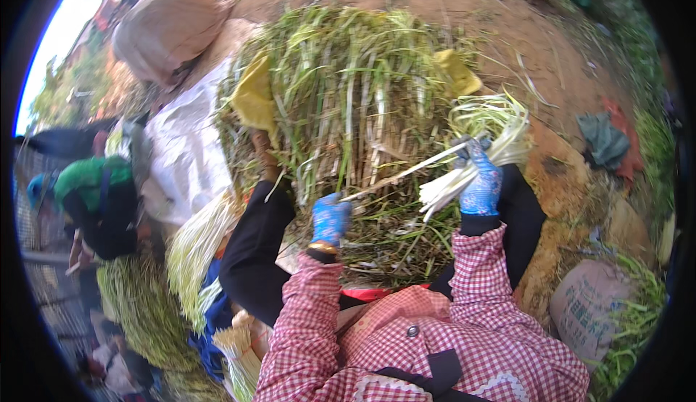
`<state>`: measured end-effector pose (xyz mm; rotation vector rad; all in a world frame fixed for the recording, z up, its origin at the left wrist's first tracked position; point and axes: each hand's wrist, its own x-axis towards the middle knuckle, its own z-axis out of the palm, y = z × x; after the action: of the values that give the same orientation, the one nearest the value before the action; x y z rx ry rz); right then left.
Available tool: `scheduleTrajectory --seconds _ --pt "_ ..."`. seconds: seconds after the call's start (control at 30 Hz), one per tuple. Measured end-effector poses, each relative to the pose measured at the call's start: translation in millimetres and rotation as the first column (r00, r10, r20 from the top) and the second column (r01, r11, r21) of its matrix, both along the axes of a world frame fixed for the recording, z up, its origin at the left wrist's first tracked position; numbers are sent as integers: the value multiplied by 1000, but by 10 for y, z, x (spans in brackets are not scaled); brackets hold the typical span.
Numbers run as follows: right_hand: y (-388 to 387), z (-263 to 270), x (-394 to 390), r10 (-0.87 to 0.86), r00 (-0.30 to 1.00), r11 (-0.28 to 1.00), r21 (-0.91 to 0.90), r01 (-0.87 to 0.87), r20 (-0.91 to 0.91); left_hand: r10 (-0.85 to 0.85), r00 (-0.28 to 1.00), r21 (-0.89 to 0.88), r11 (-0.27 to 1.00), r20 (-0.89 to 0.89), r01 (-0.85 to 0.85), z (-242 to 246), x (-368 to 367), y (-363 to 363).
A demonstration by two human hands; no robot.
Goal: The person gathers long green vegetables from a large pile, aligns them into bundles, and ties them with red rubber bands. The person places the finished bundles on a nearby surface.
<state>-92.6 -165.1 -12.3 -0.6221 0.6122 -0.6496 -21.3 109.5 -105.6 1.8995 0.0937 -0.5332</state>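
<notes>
My right hand [482,184], in a blue patterned glove, grips a bundle of pale stalks [443,187], probably leeks or young garlic. Their white ends point down-left, and green-yellow leaves bend over behind the hand. A single long stalk [405,173] runs from the fingers of my right hand to my left hand. My left hand [329,220], gloved alike and slightly blurred, is closed on its brownish lower end. Beyond both hands lies a broad heap of uncleaned stalks [359,97] with green tops. Loose trimmings [397,250] cover the ground between my legs.
Yellow cloths [253,97] [458,73] lie at the heap's sides. To the left are a white sheet [190,146], pale stalks [198,250] and a tied bundle [239,350]. A co-worker in green [100,190] bends at far left. A filled sack [590,309] stands at right.
</notes>
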Motion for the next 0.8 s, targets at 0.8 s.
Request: scheduleTrajectory --seconds 0.8 --pt "-253 115 -81 -49 862 986 160 -38 505 -568 810 -507 746 -147 432 1054 109 -746"
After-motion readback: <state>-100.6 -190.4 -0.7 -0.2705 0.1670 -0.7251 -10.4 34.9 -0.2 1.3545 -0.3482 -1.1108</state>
